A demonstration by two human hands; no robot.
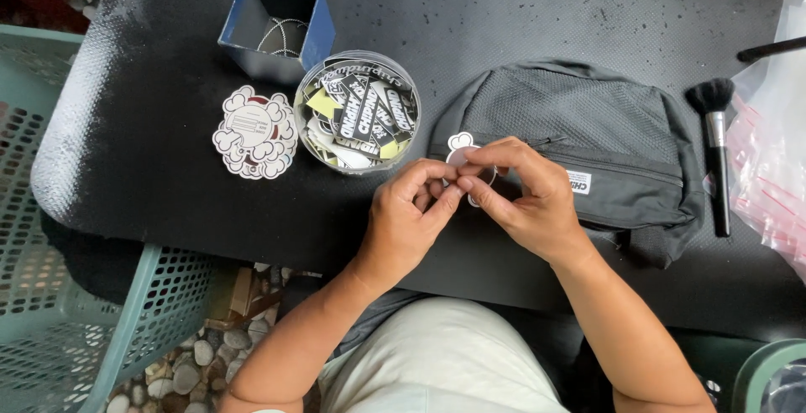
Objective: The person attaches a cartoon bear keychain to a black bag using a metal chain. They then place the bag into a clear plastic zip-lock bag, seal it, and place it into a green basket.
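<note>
Where the black, finely speckled worktop (520, 10) ends at its near edge, a pebbled floor (201, 354) shows below, with a green perforated plastic basket (50, 295) to the left. Taking the grey fabric pouch (588, 136) as the landmark, both hands meet just at its near-left corner: the left hand (407, 220) and right hand (525, 199) have their fingers pressed together, pinching a small white cloud-shaped tag (461, 146) with a thin metal ring. The tag stands with its lobed end pointing away from the person, toward the pouch, its long axis running roughly front to back; how the ring sits I cannot tell. The pouch is mesh-textured, with a zip along its front. Left of the pouch sits a round clear tub (357, 111) of black-and-white stickers, then a flat pile of cloud-shaped cutouts (254, 133), and behind them a square blue box (277, 23). Right of the pouch lies a black-bristled brush (718, 153), beside clear plastic bags (777, 161).
</note>
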